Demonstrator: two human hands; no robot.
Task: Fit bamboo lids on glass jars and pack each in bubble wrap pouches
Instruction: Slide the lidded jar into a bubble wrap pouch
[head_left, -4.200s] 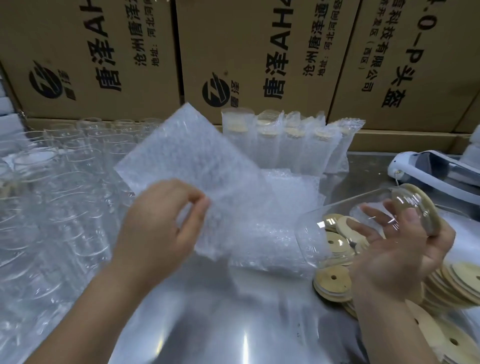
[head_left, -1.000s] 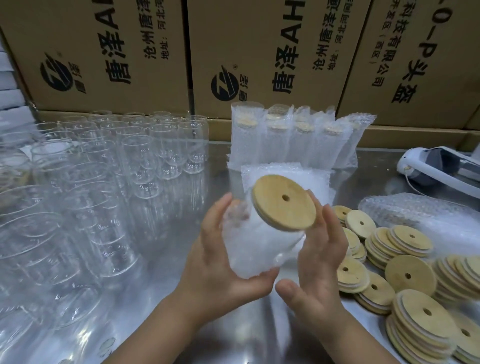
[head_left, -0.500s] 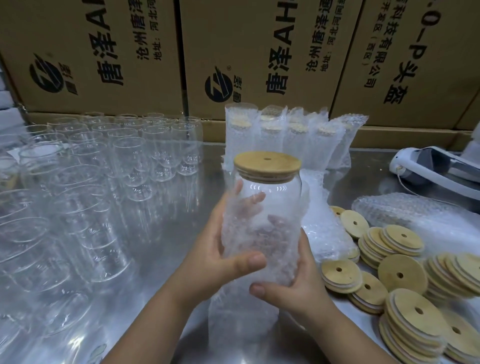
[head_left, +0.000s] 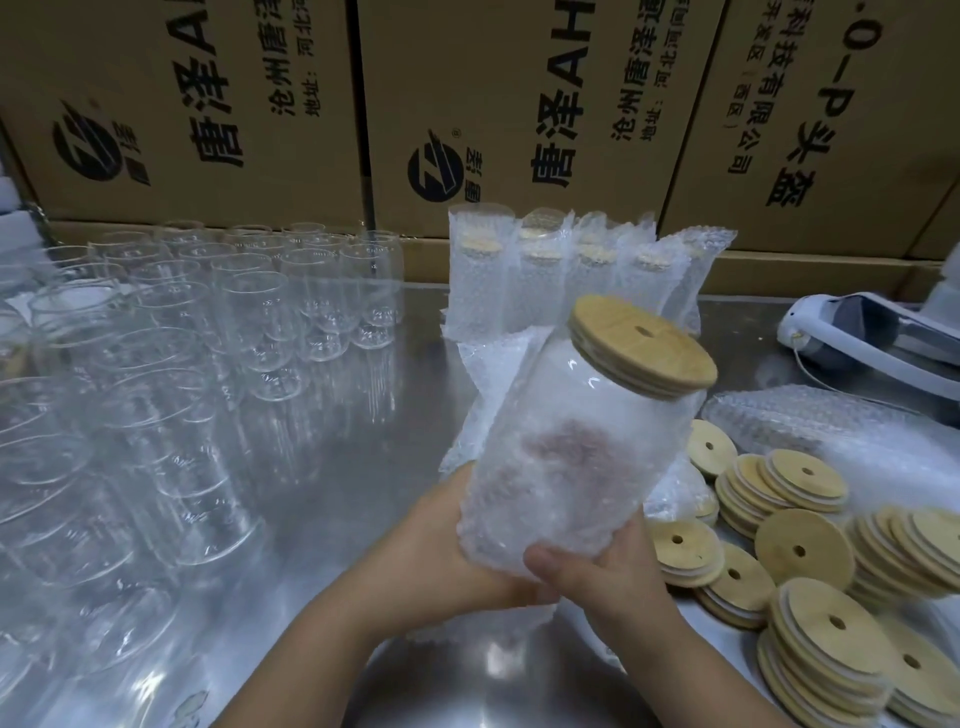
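At frame centre we grip the jar, tilted, its body sleeved in the pouch; left hand and right hand clamp fingers round its base; next, we judge, pull the wrap over the bamboo lid.

Of the person, only two hands and two forearms show, all of them bare. The left hand, at the lower left of the pouch, shows its back and wrist; its fingers are hidden behind the pouch. The right hand, just below the pouch, shows a broad thumb with what looks like a short, plain nail. Below the pouch, the left forearm and the right forearm run uncovered to the bottom edge, slim and smooth.
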